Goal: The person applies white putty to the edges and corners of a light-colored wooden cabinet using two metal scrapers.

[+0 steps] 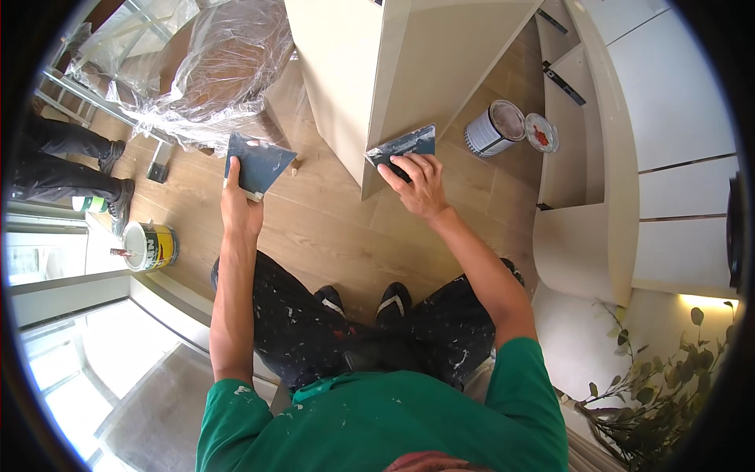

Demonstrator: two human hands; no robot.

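Observation:
My left hand (241,208) is closed round a wide putty knife (266,164) with a dark blue-grey blade and pale filler along one edge. It is held up over the wooden floor, apart from the panel. A second putty knife (415,142), its blade streaked with white filler, is gripped in my right hand (425,186). That blade lies at the near, lower end of a tall beige panel (429,67); whether it touches the surface I cannot tell. The handles are mostly hidden by my fingers.
Right of the panel stand an opened tin (491,130) and its lid (541,132). Plastic-wrapped furniture (224,71) fills the far left. A yellow-and-black paint bucket (149,246) with a brush sits near another person's shoes (120,206). White cabinets (668,94) and a leafy plant (645,393) are right.

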